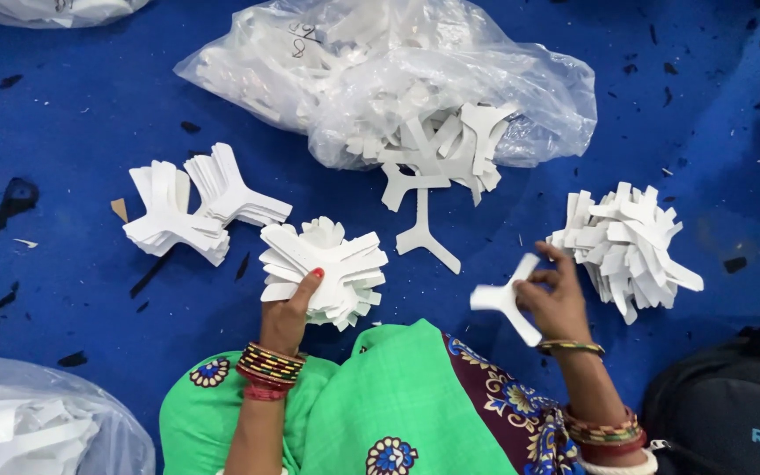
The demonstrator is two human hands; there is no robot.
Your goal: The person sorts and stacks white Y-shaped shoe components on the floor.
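Head view: my left hand (288, 310) grips white stack (327, 271); my right hand (551, 295) pinches single Y-shaped piece (505, 301) at its 9 o'clock. Best to align arms squarely before adding. Loose pile (631, 246) at 2 o'clock.

Clear bag (37, 431) cut off bottom-left, dark backpack (732, 413) cropped bottom-right

A fanned stack (332, 268) of white, three-armed flat cutouts sits gripped in the left hand (290, 310) above the blue floor. A single white cutout (507, 299) of the same shape is pinched in the right hand (556, 295), lying roughly flat.
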